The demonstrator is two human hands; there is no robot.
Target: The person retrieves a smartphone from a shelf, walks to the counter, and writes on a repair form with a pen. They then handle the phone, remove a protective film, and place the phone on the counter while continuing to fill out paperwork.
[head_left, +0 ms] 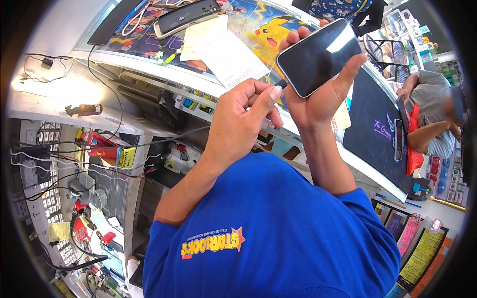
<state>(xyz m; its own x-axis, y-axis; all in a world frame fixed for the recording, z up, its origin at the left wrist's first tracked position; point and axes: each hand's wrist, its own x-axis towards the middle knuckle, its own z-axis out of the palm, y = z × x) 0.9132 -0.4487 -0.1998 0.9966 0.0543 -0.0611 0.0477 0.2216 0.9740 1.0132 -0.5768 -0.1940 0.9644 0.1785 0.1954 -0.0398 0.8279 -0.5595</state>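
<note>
My right hand (318, 102) holds a smartphone (318, 57) with a dark screen and a light frame. Its fingers wrap the far edge, while the thumb rests along the near right side. My left hand (243, 119) pinches a black cable plug (282, 83) at the phone's lower left end; whether the plug is fully seated I cannot tell. A dark cable (174, 135) runs from the left toward this hand. Below the phone lie white paper slips (233, 62) on a counter with a colourful cartoon mat (258, 20).
Another phone (189, 17) lies on a pale case, near a green charm (170, 58). To the right, a black mat (372, 129) bears one more phone (398, 139). A person (432, 104) stands across there by a red item (414, 144). Cables hang over the cluttered bench (124, 193) at left.
</note>
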